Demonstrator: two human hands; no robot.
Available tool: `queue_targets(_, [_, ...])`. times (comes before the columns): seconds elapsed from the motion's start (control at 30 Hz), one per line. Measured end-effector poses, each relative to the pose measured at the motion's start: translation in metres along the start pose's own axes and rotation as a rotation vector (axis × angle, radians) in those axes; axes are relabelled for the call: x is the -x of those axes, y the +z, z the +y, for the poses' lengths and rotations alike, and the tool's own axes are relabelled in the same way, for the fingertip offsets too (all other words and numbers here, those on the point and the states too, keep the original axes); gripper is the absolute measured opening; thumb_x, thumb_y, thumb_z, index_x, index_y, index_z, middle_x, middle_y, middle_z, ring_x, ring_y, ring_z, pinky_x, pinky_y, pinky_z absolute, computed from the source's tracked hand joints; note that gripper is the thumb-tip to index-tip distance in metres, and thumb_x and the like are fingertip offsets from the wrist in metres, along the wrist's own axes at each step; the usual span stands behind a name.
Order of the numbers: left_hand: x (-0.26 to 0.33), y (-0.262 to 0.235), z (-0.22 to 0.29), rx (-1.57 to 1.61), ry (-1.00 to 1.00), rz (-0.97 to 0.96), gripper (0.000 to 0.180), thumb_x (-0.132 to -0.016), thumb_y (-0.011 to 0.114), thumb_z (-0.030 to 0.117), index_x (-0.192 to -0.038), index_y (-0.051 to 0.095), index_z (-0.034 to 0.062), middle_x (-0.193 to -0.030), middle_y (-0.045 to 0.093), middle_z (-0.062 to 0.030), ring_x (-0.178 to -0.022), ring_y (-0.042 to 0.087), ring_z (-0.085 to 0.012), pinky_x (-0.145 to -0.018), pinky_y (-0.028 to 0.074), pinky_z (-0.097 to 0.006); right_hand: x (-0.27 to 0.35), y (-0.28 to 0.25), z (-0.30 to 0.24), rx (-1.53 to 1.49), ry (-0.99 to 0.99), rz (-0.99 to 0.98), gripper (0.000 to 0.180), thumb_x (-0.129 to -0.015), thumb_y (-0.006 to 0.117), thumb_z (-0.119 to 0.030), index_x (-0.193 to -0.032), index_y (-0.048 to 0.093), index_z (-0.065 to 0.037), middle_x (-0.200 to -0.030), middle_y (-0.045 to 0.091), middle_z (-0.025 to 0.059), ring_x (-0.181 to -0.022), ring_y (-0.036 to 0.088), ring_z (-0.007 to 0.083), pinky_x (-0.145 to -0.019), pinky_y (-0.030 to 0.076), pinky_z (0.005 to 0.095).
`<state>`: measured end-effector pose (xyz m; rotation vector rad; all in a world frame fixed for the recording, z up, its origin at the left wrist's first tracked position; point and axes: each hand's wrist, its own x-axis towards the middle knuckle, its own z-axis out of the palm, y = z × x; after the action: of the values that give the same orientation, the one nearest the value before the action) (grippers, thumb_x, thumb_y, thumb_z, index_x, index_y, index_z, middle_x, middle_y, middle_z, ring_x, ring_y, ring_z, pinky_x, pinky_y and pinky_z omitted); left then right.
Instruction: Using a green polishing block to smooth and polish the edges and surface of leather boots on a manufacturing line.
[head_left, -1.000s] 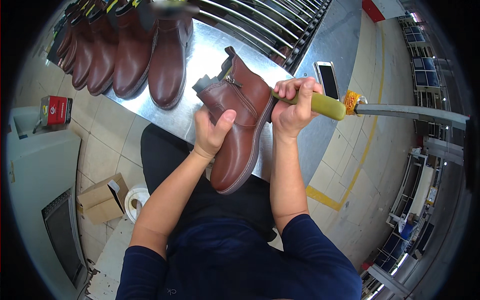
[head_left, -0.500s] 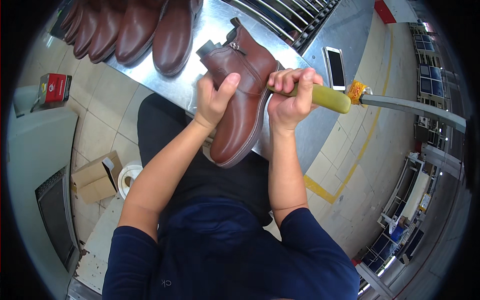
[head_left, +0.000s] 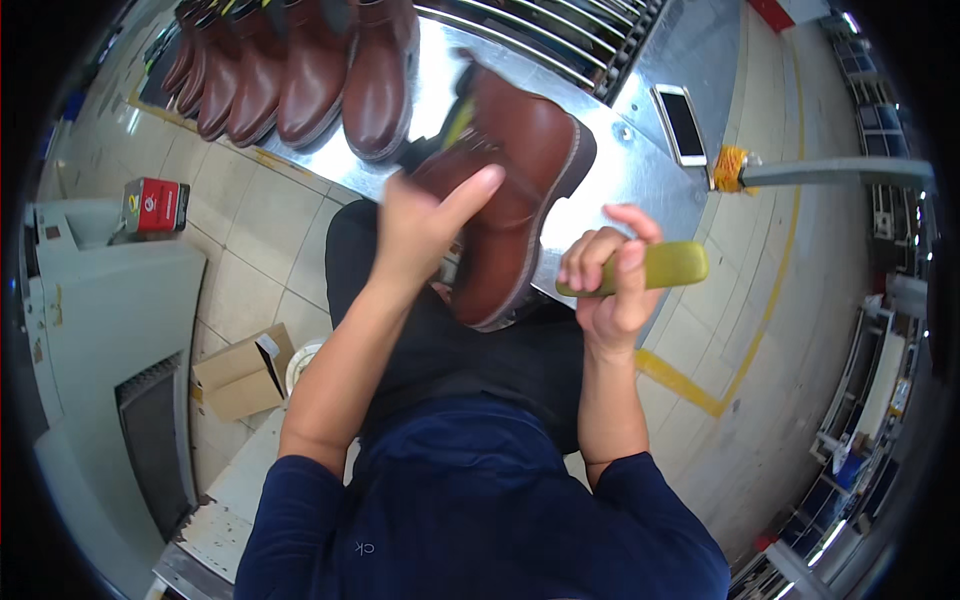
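Observation:
A brown leather ankle boot point(head_left: 515, 205) tilts over my lap at the table's front edge, its toe toward me. My left hand point(head_left: 425, 215), slightly blurred, is closed on the boot's shaft with the thumb across the leather. Dark and yellow material shows at the boot's opening. Right of the boot and apart from it, my right hand point(head_left: 612, 285) is wrapped round an olive-green, round-ended bar point(head_left: 675, 264). Whether the bar has bristles or a blade cannot be seen.
Several brown boots point(head_left: 375, 110) stand in a row on the metal table point(head_left: 435, 75) at the back left. A metal bar rack point(head_left: 560, 40) lies behind. A white phone point(head_left: 681, 125) rests at the right, near a metal arm point(head_left: 840, 174) with yellow wrapping. A cardboard box point(head_left: 245, 375) sits on the floor.
My right hand has drawn away from the boot, down and to the right, with the bar. The boot has turned and shifted slightly right in my left hand. The whole view has shifted too.

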<state>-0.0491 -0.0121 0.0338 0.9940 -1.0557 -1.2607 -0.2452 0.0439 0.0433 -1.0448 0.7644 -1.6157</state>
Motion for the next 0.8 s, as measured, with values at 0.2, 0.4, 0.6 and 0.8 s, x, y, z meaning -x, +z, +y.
queue_targets(0.2, [0.094,-0.096,0.008,-0.386,-0.104,0.045,0.063,-0.078,0.078,-0.009,-0.136,0.054,-0.0065,-0.123,0.066,-0.0128,-0.115,0.063,-0.0204,-0.1,0.052,-0.035,-0.023,0.003,0.019,-0.18,0.137,0.253,0.045,-0.103,0.062,-0.023,-0.137,0.048,0.004,-0.067,0.049,0.0027,-0.059,0.052,0.0145,-0.059,0.049,0.032])
queue_targets(0.4, [0.099,-0.095,-0.006,-0.717,0.126,-0.176,0.07,-0.074,0.077,-0.009,-0.139,0.053,-0.0018,-0.144,0.058,-0.021,-0.14,0.051,-0.0332,-0.118,0.038,-0.044,-0.045,0.015,0.054,-0.276,0.389,0.185,0.032,-0.104,0.059,-0.035,-0.1,0.061,-0.004,-0.056,0.038,-0.0016,-0.047,0.041,0.0107,-0.048,0.04,0.0289])
queue_targets(0.6, [0.098,-0.094,-0.021,-0.624,0.056,-0.129,0.076,-0.073,0.091,0.005,-0.137,0.051,0.0038,-0.148,0.054,-0.0229,-0.144,0.045,-0.0388,-0.12,0.036,-0.049,-0.053,0.023,0.079,-0.574,0.404,0.2,0.039,-0.105,0.058,-0.04,-0.083,0.057,-0.008,-0.053,0.035,-0.0029,-0.043,0.037,0.0107,-0.044,0.035,0.0286])
queue_targets(0.8, [0.092,-0.098,-0.022,-0.638,0.123,-0.172,0.074,-0.074,0.091,0.006,-0.137,0.052,0.0039,-0.148,0.054,-0.0233,-0.144,0.045,-0.04,-0.119,0.037,-0.05,-0.057,0.03,0.094,-0.664,0.399,0.219,0.033,-0.102,0.064,-0.032,-0.082,0.055,-0.007,-0.054,0.035,-0.001,-0.043,0.037,0.0116,-0.045,0.033,0.0283])
